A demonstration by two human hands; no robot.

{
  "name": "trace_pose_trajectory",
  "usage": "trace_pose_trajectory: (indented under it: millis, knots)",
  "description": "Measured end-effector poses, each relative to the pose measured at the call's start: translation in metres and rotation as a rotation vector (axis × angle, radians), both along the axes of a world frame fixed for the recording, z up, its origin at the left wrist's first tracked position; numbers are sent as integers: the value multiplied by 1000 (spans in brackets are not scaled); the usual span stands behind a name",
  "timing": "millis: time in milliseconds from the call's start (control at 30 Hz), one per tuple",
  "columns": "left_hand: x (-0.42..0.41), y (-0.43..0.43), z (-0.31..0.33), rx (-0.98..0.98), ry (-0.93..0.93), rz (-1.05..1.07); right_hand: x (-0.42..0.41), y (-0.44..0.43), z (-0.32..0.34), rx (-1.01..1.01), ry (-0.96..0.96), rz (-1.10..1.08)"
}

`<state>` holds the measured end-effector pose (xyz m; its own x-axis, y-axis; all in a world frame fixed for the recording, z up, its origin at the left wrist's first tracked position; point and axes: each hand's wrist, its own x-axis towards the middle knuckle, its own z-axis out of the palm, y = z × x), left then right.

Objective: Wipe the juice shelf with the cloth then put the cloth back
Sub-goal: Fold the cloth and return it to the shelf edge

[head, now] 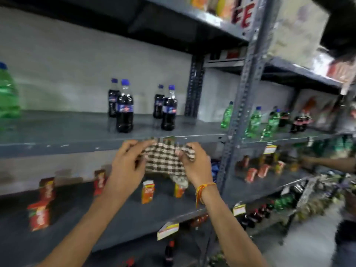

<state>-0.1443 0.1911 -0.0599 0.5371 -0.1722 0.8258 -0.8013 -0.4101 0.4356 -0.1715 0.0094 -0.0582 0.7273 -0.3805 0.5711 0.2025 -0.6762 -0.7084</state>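
A brown-and-white checked cloth (163, 158) hangs between both my hands, in front of the edge of the grey shelf that carries dark cola bottles (124, 108). My left hand (128, 166) grips the cloth's left side and my right hand (194, 162) grips its right side. Below and behind the cloth lies the juice shelf (119, 216), a grey metal board with several small red and orange juice cartons (148, 191) standing apart on it. The cloth's lower end dangles just above an orange carton (179, 190).
A grey slotted upright (242, 105) stands right of my hands. Green bottles (254, 122) stand on the neighbouring rack. A large green bottle (7, 93) is at far left. Another person's arm (331, 163) reaches into the right rack. Price tags (167, 230) hang off shelf edges.
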Motion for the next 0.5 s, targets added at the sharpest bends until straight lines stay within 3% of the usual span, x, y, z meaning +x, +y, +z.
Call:
trace_pose_trajectory:
  millis: [300,500]
  knots:
    - [66,-159,77,40,72,-18,80,-122,79,-21,-68,-253]
    - [132,-211,76,130,344,49,171,-176,84,-110,124,-258]
